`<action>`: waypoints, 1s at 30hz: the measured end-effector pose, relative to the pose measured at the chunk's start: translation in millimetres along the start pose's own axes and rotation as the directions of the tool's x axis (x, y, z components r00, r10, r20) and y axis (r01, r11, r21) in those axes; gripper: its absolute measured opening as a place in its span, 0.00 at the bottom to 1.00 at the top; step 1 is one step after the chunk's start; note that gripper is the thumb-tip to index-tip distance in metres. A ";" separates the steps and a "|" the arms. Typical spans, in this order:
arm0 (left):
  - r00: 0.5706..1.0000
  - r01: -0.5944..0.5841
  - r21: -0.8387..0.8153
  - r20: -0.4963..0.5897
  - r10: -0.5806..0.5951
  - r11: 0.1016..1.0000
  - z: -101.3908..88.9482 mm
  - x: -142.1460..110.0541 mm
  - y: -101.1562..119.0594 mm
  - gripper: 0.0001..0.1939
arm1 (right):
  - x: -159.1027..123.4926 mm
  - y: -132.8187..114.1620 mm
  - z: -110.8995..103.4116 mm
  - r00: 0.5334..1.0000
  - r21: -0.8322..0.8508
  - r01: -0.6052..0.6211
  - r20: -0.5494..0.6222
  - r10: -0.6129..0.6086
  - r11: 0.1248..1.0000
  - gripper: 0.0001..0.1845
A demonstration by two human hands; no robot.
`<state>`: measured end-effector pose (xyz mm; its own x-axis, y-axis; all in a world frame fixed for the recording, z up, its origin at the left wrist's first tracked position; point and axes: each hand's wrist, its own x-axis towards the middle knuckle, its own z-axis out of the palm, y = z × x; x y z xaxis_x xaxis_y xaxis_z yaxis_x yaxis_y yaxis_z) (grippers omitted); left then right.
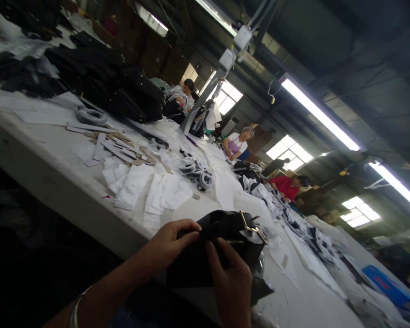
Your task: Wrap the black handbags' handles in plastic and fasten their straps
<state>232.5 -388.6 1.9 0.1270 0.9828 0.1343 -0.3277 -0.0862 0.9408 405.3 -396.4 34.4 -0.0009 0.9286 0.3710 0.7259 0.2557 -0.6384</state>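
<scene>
A black handbag [187, 266] with a gold-coloured buckle [254, 228] on its strap rests at the near edge of the table. My left hand [177, 237] pinches the bag's upper edge between thumb and fingers. Close beside it, my right hand [230, 273] grips the front of the bag just under that edge, fingers bent. Part of the bag lies in shadow, and its underside is hidden by my right hand. Clear plastic film shows around the buckle.
Stacks of white sheets [167, 191], card strips [126, 150] and coiled grey cords [205, 180] lie on the long white table [54, 159]. Black bags [136, 95] are heaped at the left. A blue box [389, 284] stands at the right. Several people work farther along.
</scene>
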 end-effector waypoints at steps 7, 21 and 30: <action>0.994 0.076 -0.004 0.081 -0.076 0.997 -0.5 0.8 9.5 0.14 | 0.2 -7.1 5.8 0.998 0.155 0.059 -0.013 -0.058 0.986 0.11; 0.994 0.006 0.244 -0.109 0.022 0.970 9.3 -2.0 -5.0 0.12 | -1.1 -4.5 10.4 0.996 0.253 0.040 -0.087 -0.019 0.967 0.10; 0.984 -0.020 0.275 -0.167 0.068 0.961 10.6 0.9 -6.0 0.09 | 2.4 0.5 9.1 0.997 0.260 0.075 -0.039 -0.068 0.963 0.10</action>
<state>244.5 -389.0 -0.4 -0.0536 0.9880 0.1447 -0.0605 -0.1478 0.9872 399.4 -391.5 28.9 -0.0233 0.8981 0.4391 0.5200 0.3861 -0.7620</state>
